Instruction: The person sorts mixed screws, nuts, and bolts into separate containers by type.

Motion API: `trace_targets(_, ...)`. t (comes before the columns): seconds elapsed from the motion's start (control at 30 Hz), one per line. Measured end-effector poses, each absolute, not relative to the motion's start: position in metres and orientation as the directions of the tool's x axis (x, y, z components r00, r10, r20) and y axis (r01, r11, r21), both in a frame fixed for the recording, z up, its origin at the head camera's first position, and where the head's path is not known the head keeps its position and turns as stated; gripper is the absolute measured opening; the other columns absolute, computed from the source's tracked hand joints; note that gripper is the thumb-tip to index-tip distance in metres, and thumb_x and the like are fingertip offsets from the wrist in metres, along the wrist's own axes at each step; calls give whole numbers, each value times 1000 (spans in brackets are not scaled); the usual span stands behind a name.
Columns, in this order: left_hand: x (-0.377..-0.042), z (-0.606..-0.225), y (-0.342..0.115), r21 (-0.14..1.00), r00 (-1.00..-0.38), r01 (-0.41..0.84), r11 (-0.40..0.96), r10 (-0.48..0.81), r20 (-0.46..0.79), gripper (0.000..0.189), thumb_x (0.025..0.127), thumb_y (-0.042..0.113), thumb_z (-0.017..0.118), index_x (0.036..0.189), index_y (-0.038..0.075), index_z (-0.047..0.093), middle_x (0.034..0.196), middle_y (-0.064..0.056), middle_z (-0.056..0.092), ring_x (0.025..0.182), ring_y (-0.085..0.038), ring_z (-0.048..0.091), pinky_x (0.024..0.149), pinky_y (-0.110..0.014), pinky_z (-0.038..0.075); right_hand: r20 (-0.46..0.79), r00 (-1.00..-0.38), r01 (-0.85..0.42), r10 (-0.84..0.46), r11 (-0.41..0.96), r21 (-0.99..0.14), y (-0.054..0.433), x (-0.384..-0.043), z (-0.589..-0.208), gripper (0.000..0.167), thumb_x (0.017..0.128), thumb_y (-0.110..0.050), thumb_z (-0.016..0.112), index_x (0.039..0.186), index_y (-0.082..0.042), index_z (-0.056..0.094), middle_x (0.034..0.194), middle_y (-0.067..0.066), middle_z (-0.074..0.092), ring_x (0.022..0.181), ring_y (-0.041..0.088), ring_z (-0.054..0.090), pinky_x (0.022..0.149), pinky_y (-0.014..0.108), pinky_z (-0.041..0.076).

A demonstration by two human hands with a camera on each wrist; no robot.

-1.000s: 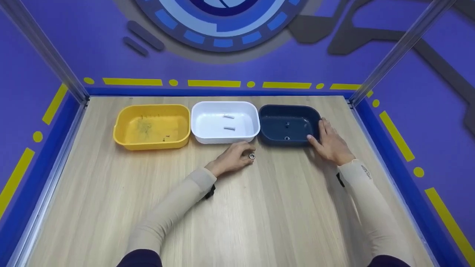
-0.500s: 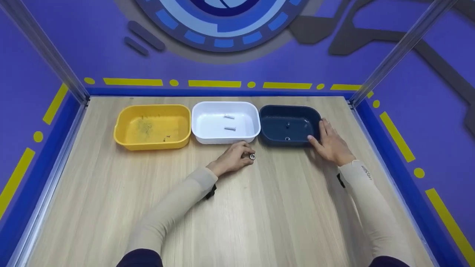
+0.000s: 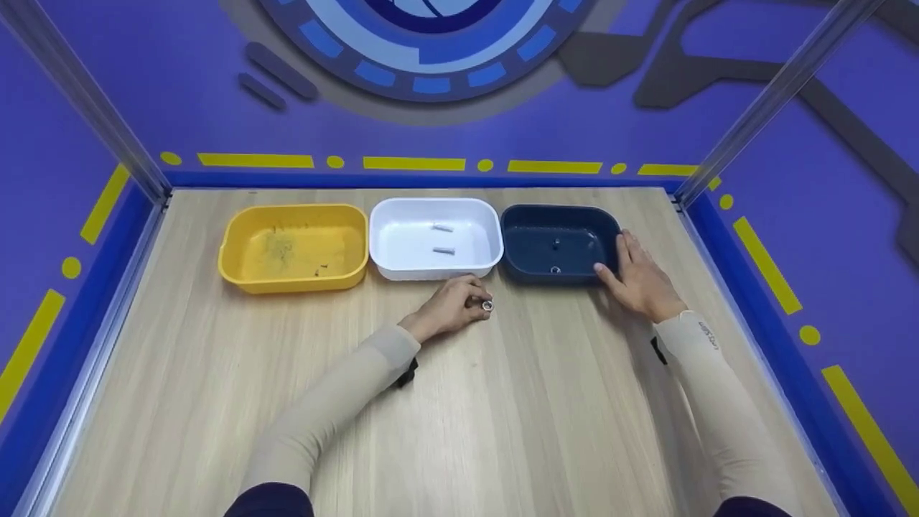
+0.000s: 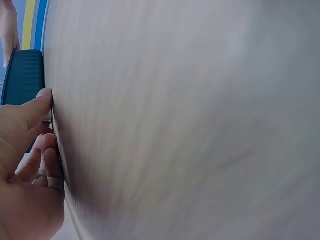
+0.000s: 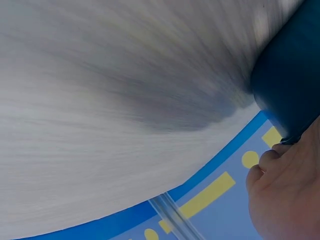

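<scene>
Between the thumb and fingers of my left hand (image 3: 449, 305) is a small round metal nut (image 3: 487, 305) with a dark centre, low over the table in front of the white bin (image 3: 436, 274). In the left wrist view the left hand (image 4: 30, 165) lies along the tabletop, and the nut is hidden there. My right hand (image 3: 644, 281) grips the right end of the dark blue bin (image 3: 549, 278), thumb over the front rim and fingers along the outer side. Two small metal pieces lie inside it, one of them a nut (image 3: 555, 270).
Two bolts (image 3: 444, 250) lie in the white bin. To its left stands a yellow bin (image 3: 294, 286) with several tiny dark pieces inside. The three bins form a row near the back of the wooden table (image 3: 502, 431). Blue-purple panels (image 3: 459, 136) wall the back and sides.
</scene>
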State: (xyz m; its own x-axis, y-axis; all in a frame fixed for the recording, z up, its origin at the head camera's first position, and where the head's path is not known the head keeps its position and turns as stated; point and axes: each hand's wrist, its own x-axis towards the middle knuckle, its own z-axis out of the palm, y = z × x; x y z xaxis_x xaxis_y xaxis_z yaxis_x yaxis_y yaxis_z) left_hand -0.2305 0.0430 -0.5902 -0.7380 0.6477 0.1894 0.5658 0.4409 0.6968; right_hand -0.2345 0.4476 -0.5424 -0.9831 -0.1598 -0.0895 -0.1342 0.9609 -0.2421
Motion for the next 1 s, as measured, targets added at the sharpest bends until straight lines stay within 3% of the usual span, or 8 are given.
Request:
trace_targets(0.27,-232,-591,43,706,-742,553,443,647,175,25,93,12,83,115,1,82,114,-11,73,111,-27,68,101,-40,57,-62,-984,-146,-165,959,-242,446,-234,-543,96,111,-62,36,167,10,6,176,32,3,164,50,8,133,63,13)
trace_targets(1.0,-232,-588,45,716,-748,532,452,647,148,21,97,16,80,116,6,81,111,-8,75,106,-22,68,100,-37,56,-93,-985,-122,-148,962,-243,447,-235,-543,98,110,-66,32,168,6,0,177,30,-1,164,50,5,134,64,11)
